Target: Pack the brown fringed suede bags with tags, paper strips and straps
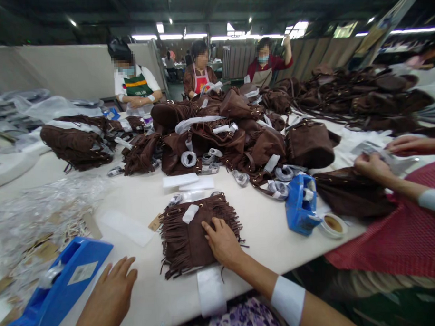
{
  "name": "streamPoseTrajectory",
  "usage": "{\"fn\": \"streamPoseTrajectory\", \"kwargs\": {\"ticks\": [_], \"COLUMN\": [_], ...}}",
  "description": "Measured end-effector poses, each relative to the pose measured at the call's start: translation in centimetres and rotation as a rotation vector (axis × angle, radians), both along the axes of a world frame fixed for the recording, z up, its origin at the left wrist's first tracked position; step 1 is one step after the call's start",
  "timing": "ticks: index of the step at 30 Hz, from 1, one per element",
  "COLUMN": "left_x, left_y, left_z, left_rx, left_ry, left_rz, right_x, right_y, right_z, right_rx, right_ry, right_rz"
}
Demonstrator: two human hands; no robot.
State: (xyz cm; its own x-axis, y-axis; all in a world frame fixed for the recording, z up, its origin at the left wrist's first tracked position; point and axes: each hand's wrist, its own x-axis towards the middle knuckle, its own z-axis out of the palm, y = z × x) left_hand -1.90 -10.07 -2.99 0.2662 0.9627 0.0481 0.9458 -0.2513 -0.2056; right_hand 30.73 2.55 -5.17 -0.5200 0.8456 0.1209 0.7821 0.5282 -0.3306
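Note:
A dark brown fringed bag (195,240) lies flat on the white table in front of me, with a small white wrap (190,214) on its upper part. My right hand (222,241) rests on the bag's right side, fingers stretched out and holding nothing. To the left, my left hand (113,288) hovers by the table with its fingers apart, close to a blue tape dispenser (69,277). A white foam strip (210,289) sticks out from under the bag's lower edge. Beside the bag's left side lies a brown tag (154,223).
A heap of brown bags (216,129) fills the table's far side. Clear plastic and tags (44,221) lie at left. A second blue dispenser (300,203) and a tape roll (333,224) stand at right, near a co-worker's hands (376,164). Several people work beyond.

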Motion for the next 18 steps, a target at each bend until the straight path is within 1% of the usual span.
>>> {"fn": "streamPoseTrajectory", "kwargs": {"ticks": [1, 2, 3, 4, 5, 7, 8, 9, 10, 11, 13, 15, 16, 18], "left_x": [0.1, 0.9, 2.4, 4.3, 6.6, 11.5, 13.7, 15.4, 16.7, 17.4, 17.7, 17.2, 17.0, 16.6], "left_y": [-0.1, 0.2, 0.7, 1.4, 2.4, 4.8, 6.1, 7.4, 8.6, 9.6, 11.0, 11.5, 11.6, 11.5], "left_z": [0.6, 1.1, 1.7, 2.1, 2.4, 2.4, 2.0, 1.4, 0.5, -0.5, -2.7, -4.6, -5.4, -6.4], "left_rx": [0.012, 0.050, 0.097, 0.178, 0.236, 0.256, 0.266, 0.272, 0.268, 0.278, 0.301, 0.315, 0.309, 0.277], "left_ry": [0.023, 0.019, -0.011, -0.065, -0.126, -0.244, -0.284, -0.315, -0.329, -0.333, -0.324, -0.294, -0.270, -0.217], "left_rz": [0.046, 0.057, 0.025, -0.047, -0.145, -0.297, -0.339, -0.354, -0.351, -0.331, -0.257, -0.194, -0.171, -0.126], "right_x": [0.0, 0.0, -0.1, -0.1, -0.1, -0.2, -0.2, -0.2, -0.2, -0.2, -0.1, 0.2, 0.4, 1.1], "right_y": [0.0, 0.0, 0.0, 0.0, 0.0, 0.1, 0.1, 0.0, 0.0, -0.1, -0.2, -0.1, 0.2, 1.5], "right_z": [0.0, 0.1, 0.1, 0.0, -0.1, -0.6, -0.9, -1.3, -1.7, -2.2, -2.8, -2.7, -2.3, -0.8], "right_rx": [-0.002, -0.006, -0.010, -0.015, -0.020, -0.029, -0.031, -0.034, -0.038, -0.043, -0.054, -0.066, -0.074, -0.128], "right_ry": [-0.003, -0.007, -0.011, -0.017, -0.023, -0.039, -0.044, -0.046, -0.044, -0.040, -0.030, -0.019, -0.007, 0.063], "right_rz": [-0.002, -0.005, -0.010, -0.017, -0.028, -0.041, -0.045, -0.047, -0.049, -0.052, -0.060, -0.044, -0.020, 0.065]}}
